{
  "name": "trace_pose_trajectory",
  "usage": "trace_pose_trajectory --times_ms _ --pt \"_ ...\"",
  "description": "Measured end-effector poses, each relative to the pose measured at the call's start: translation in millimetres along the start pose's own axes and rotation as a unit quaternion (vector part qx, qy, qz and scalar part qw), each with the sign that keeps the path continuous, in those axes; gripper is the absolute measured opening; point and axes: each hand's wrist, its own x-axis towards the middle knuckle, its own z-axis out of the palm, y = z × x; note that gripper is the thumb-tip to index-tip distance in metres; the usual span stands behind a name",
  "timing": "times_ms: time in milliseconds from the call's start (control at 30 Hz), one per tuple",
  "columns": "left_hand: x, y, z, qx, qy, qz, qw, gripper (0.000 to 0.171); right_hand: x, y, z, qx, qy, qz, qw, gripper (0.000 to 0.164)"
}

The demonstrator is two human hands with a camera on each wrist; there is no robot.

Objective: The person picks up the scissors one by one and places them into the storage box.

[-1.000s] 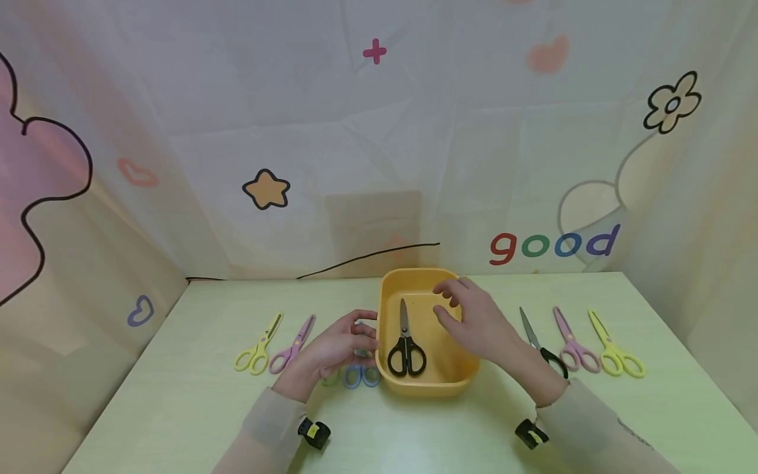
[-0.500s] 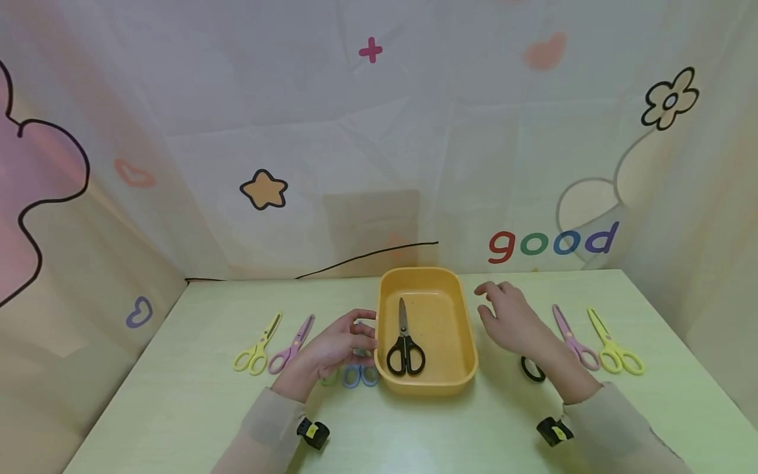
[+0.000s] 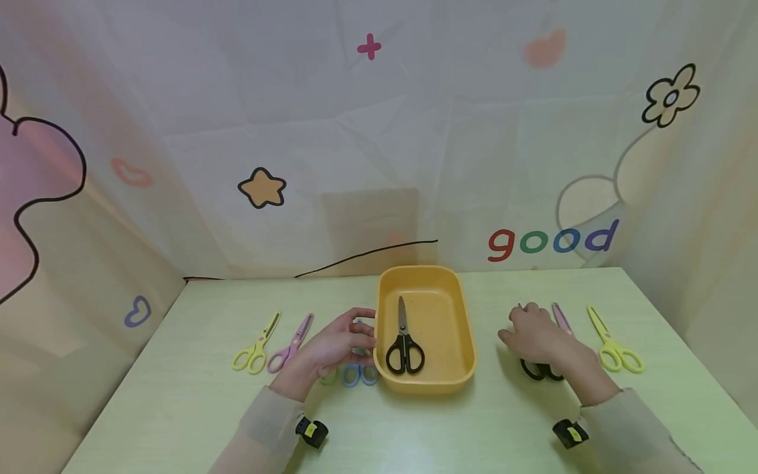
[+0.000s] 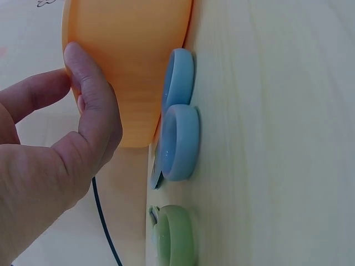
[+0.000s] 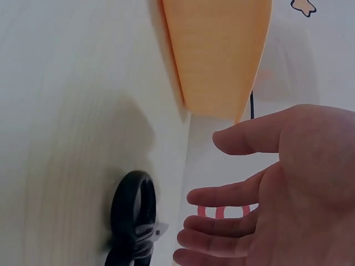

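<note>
A yellow-orange plastic tray (image 3: 444,336) stands mid-table, with black-handled scissors (image 3: 404,349) lying along its left side. At its left wall is my left hand (image 3: 337,345), fingers loosely bent and fingertips against the rim. Below that hand lie blue scissors (image 4: 180,141) and green scissors (image 4: 176,235), close beside the tray; their blades are mostly hidden. To the right of the tray, my right hand (image 3: 535,336) hovers over a second pair of black-handled scissors (image 5: 130,221), thumb and fingers spread apart, nothing between them. That hand covers most of their blades in the head view.
Yellow scissors (image 3: 256,349) and purple scissors (image 3: 293,345) lie on the left. Another purple pair (image 3: 561,317), partly behind the right hand, and another yellow pair (image 3: 616,352) lie on the right. A printed curtain (image 3: 284,79) hangs behind the table (image 3: 414,434).
My right hand has moved from over the tray rightward and down to the black-handled scissors on the table. The left hand has stayed at the tray's side.
</note>
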Motion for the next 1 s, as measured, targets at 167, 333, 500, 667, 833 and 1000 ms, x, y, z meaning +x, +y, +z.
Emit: trace_pose_trajectory --times_ms 167,333,500,667,833,1000 --pt "-1.4 0.7 0.8 0.005 0.003 -0.002 1.0 0.062 1.9 8.0 0.7 -0.032 -0.034 0.012 0.999 0.043" --pt "-2.1 0.7 1.2 0.006 0.004 -0.003 1.0 0.062 2.9 9.2 2.7 -0.019 -0.039 0.013 0.999 0.04" --pt "-1.3 0.3 0.5 0.005 0.002 0.0 1.0 0.062 4.8 6.0 5.0 -0.004 -0.029 -0.003 1.0 0.036" --pt "-0.3 0.2 -0.6 0.006 0.001 -0.001 1.0 0.062 6.1 1.4 5.2 0.019 -0.027 -0.014 0.999 0.033" --pt "0.4 -0.6 -1.1 0.006 0.003 -0.002 1.0 0.061 5.4 0.6 4.7 0.022 -0.024 -0.013 0.999 0.044" --pt "0.5 -0.8 -1.2 0.004 0.003 -0.003 1.0 0.061 3.7 1.8 3.0 0.012 -0.031 -0.002 0.999 0.04"
